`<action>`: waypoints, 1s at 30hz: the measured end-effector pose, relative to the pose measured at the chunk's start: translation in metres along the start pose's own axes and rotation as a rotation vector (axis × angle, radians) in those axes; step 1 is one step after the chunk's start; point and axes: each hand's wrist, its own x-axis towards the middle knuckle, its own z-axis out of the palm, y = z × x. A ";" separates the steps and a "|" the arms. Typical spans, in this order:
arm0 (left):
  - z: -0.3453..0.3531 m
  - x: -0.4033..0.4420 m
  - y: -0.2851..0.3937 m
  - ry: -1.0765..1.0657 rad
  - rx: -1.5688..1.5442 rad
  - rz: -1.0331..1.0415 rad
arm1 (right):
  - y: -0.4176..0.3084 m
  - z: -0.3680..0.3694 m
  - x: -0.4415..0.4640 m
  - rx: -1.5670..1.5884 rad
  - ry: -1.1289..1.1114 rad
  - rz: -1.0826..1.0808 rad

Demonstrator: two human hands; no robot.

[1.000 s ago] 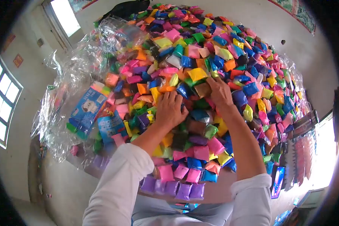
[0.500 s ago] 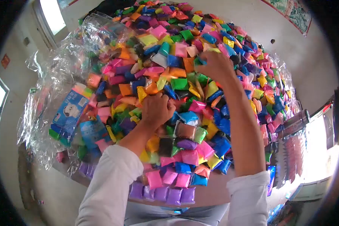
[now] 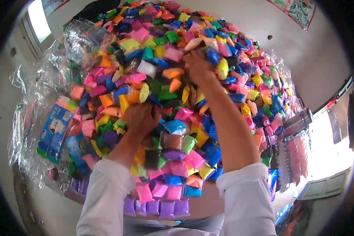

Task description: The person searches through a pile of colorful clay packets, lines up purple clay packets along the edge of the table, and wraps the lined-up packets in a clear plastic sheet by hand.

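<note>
On the desk (image 3: 208, 210), many coloured packets (image 3: 179, 168) lie in a big heap. The left hand (image 3: 141, 118) is on the near-middle part, with fingers curled; I cannot tell if it holds something. The right hand (image 3: 199, 67) reaches farther, its fingers among packets, perhaps touching the pale one (image 3: 193, 44). The purple packets (image 3: 167, 209) make a row at the near edge.

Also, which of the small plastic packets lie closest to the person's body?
The shiny purple plastic packets in the row between the white sleeves. The pink packets and orange packet lie farther from the body.
</note>
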 end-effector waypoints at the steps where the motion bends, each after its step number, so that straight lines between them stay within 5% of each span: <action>1: -0.004 0.002 0.002 -0.057 0.044 -0.029 | 0.014 -0.005 -0.005 0.172 -0.088 0.107; 15: -0.013 0.007 0.003 -0.117 0.026 -0.054 | 0.119 -0.017 -0.030 0.524 0.026 0.149; 19: -0.008 0.005 0.002 -0.084 0.062 -0.014 | 0.127 -0.011 -0.037 0.515 0.124 0.132; 27: -0.003 0.004 0.001 -0.101 0.035 -0.007 | 0.111 -0.058 -0.056 0.457 -0.176 0.230; 30: -0.003 0.003 0.000 -0.055 0.097 0.001 | 0.098 -0.070 -0.056 0.338 -0.015 0.103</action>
